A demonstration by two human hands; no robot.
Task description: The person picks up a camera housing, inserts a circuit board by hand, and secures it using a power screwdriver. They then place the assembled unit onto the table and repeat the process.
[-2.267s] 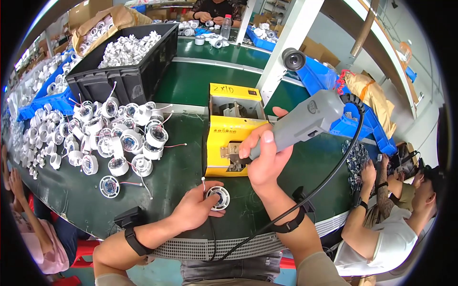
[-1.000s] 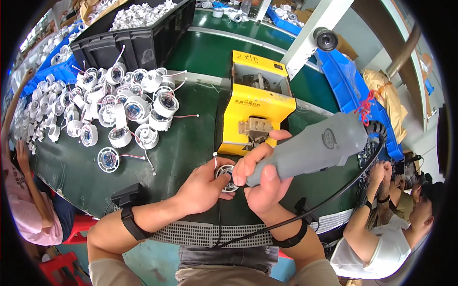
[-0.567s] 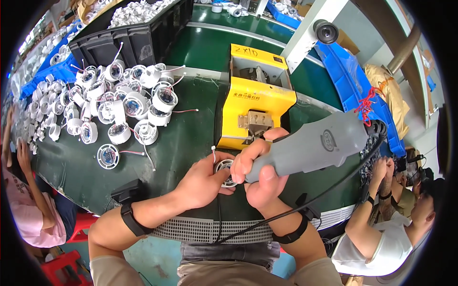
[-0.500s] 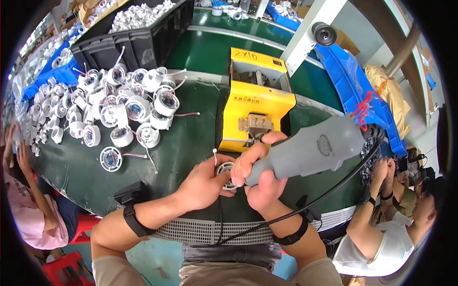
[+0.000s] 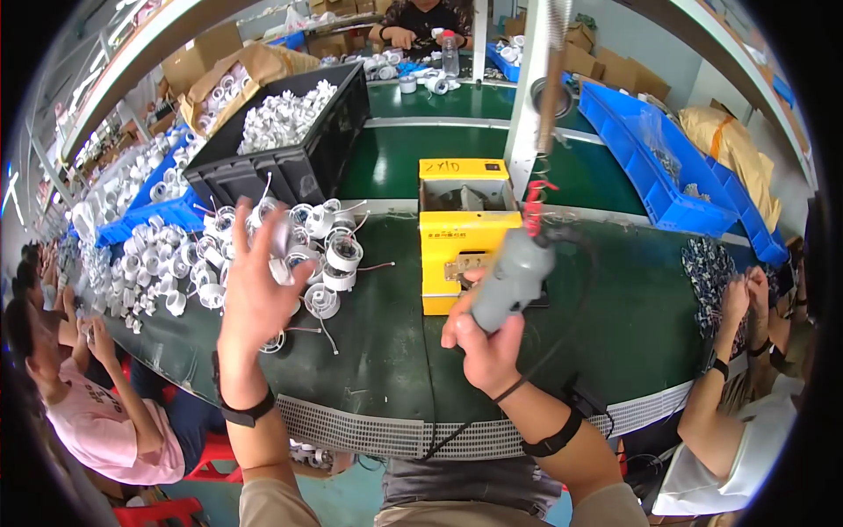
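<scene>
My right hand (image 5: 492, 347) is wrapped round a grey electric screwdriver (image 5: 514, 277), which tilts up to the right and hangs by a red coiled cord (image 5: 533, 206). Over at the left, my left hand (image 5: 259, 285) is raised with fingers spread, in front of a pile of white round housings with circuit boards and thin wires (image 5: 342, 252). A blurred white housing (image 5: 281, 241) shows just behind its fingers; whether they touch cannot be made out. Beyond the screwdriver stands a yellow screw feeder (image 5: 439, 290) with an open top.
A black bin (image 5: 263, 176) of small white parts stands behind the pile. Blue trays (image 5: 645, 162) lie at the back right, beside a heap of dark small parts (image 5: 707, 285). People (image 5: 114, 404) work on both sides, and another person (image 5: 426, 26) sits across the green bench (image 5: 378, 364).
My left hand has left the housing it held under the screwdriver and moved left to the pile, fingers now spread. The screwdriver has swung more upright in my right hand. The view has shifted.
</scene>
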